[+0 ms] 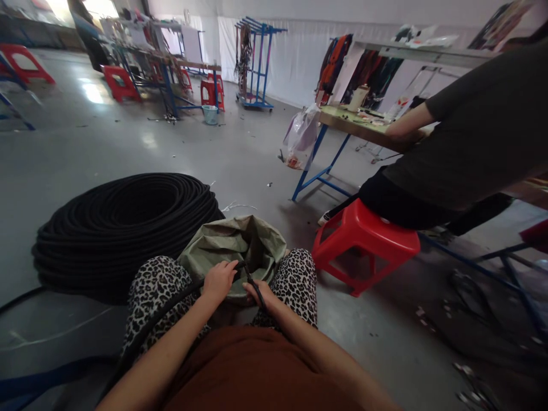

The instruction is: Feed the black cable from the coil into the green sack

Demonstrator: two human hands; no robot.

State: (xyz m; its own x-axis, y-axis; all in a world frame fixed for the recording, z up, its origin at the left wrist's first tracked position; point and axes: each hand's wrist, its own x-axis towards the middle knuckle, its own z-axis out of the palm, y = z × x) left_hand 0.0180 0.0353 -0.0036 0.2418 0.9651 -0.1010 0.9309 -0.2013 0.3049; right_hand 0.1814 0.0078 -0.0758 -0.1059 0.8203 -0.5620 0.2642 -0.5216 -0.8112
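Observation:
My left hand [220,281] is closed round the end part of a thick black cord [171,303], which runs back along my left forearm. My right hand [262,294] grips dark-handled scissors [253,283], their blades pointing up at the cord end beside my left fingers. Whether the blades touch the cord is too small to tell. Both hands are over the near side of an open green sack [209,242] between my knees. A large coil of black cord [124,228] lies on the floor to the left of the sack.
At the right a person in a dark shirt [483,125] sits on a red stool [363,240] at a workbench [359,127]. A plastic bag [301,134] hangs from its corner. Farther back are a blue rack [261,68], red stools and a small bucket [210,115].

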